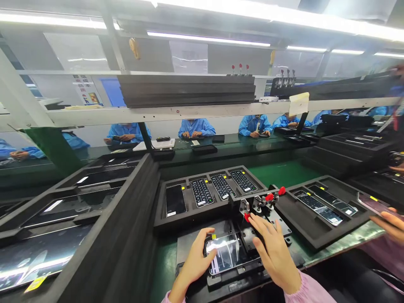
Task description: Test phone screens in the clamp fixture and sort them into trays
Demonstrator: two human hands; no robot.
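Note:
A phone with a glossy, reflective screen point(225, 252) lies in a black metal fixture point(235, 286) in front of me. My left hand point(198, 257) curls around its left end, thumb on the glass and fingers at the far edge near a yellow tab. My right hand point(275, 250) is over the fixture's right side, fingers stretched out. Its fingertips touch the red knob point(247, 217) of the nearest toggle clamp. More toggle clamps point(259, 203) with red handles stand behind it.
A black foam tray point(160, 210) with several phones is behind the fixture; another tray point(311, 240) with two phones is right. Stacked foam trays point(126, 235) form a wall at left. A neighbour's hand point(391, 221) holds a phone at right. Co-workers in blue sit across.

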